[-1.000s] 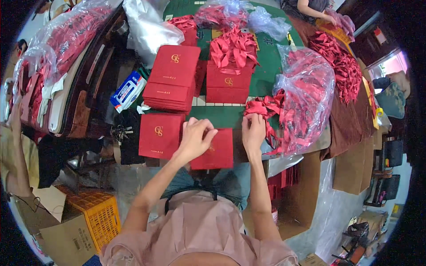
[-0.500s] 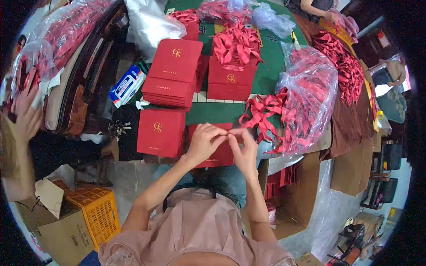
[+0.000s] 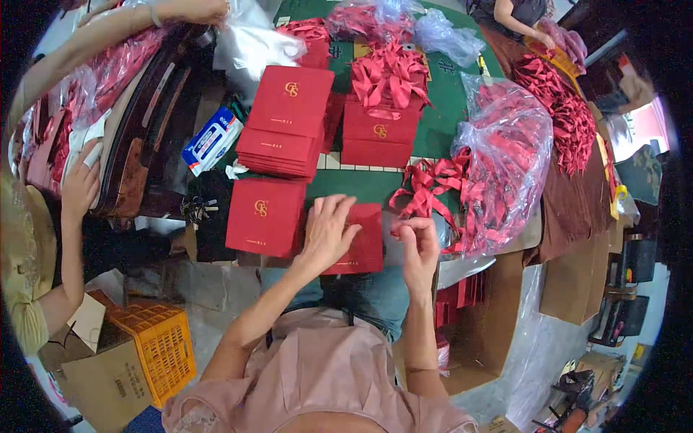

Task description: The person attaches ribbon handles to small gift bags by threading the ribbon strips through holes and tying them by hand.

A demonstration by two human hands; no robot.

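At centre-left of the frame, a square red paper bag with a gold emblem (image 3: 266, 225) lay on the green-topped bench (image 3: 339, 185). At centre, the left hand (image 3: 327, 232), fingers loosely spread, gripping nothing, covered part of a flat red paper bag (image 3: 367, 242). Rightward, the right hand (image 3: 420, 251) curled its fingers below glossy red ribbons (image 3: 432, 184); its hold couldn't be told.

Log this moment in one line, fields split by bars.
left hand: open, over red bag | right hand: curled, near red ribbons | farther left: red stack
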